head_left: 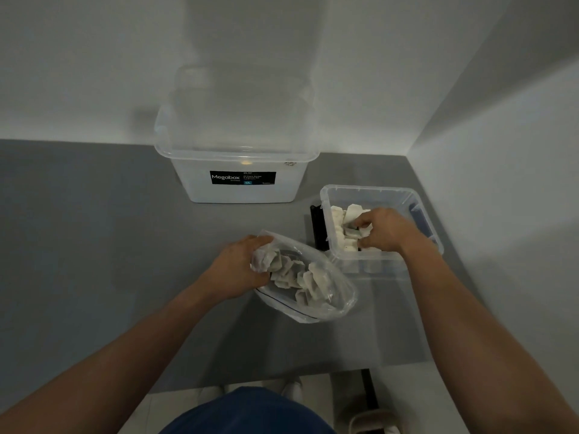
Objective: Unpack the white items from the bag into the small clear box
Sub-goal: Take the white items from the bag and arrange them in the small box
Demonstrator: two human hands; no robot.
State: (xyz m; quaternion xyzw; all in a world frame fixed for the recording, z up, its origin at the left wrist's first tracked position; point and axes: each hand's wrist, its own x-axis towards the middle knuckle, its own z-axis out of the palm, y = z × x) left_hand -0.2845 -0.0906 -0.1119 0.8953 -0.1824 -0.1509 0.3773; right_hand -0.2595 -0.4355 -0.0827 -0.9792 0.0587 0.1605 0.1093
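A clear plastic bag (336, 296) lies on the grey table in front of me, holding several white items (308, 278). My left hand (239, 266) grips the bag's open mouth at its left edge. To the right stands the small clear box (369, 192) with several white items (340, 220) inside. My right hand (383, 230) is inside the box, fingers closed on a white item (360, 231) among the others.
A large clear Megabox storage box (238, 170) with its lid stands at the back against the wall. A black object (318, 227) lies between the bag and the small box. The table's right edge meets a wall. The near edge is by my legs.
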